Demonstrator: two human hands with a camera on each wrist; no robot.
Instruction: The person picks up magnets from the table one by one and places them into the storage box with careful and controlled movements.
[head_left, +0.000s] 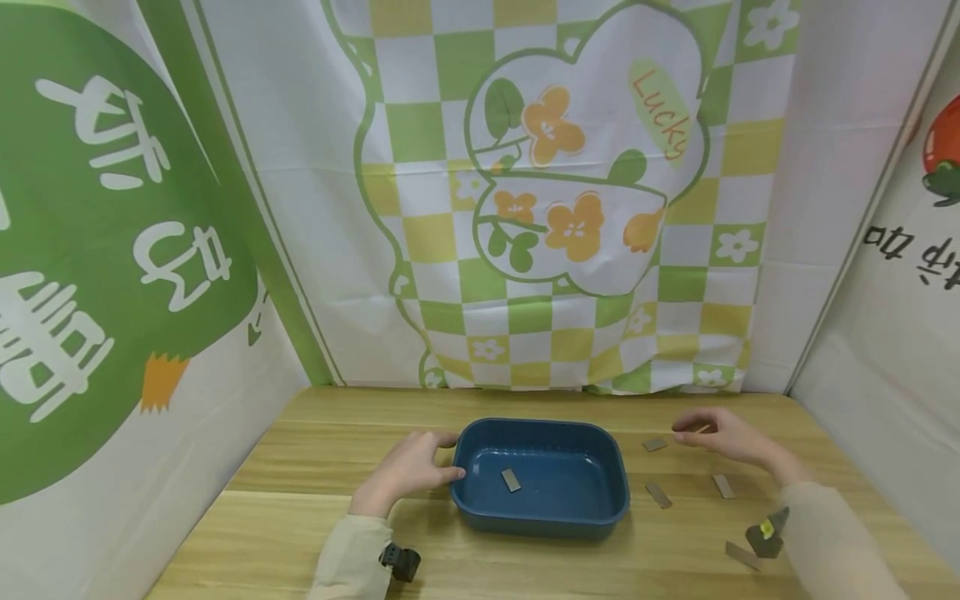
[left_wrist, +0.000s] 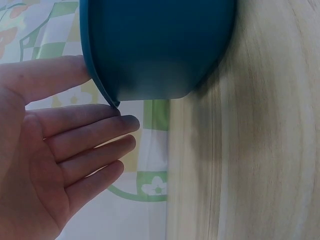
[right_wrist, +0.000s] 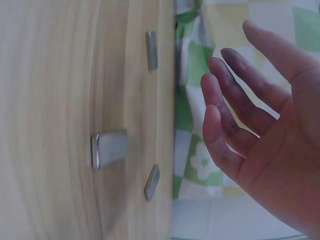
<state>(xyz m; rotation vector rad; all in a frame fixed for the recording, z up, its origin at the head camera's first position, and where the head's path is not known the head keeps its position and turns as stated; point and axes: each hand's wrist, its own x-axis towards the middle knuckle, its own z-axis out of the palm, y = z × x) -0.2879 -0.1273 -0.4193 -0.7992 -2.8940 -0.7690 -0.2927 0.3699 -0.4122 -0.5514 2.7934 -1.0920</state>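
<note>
Tray [head_left: 542, 433] on the table [head_left: 315, 517]: left hand [head_left: 411, 468] touches its rim, fingers relaxed; right hand [head_left: 722, 437] hovers open above scattered plates [head_left: 655, 444].

Blue tub [head_left: 540, 508] blocks mid table; sides open.

Wooden table [head_left: 315, 517], checkered floral backdrop [head_left: 555, 208]

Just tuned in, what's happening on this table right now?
A person sits at a wooden table with a blue tub in front of them. The left hand rests against the tub's left rim, fingers fairly straight. The right hand hovers open over small flat metal pieces scattered on the table to the right of the tub, holding none. One metal piece lies inside the tub.
</note>
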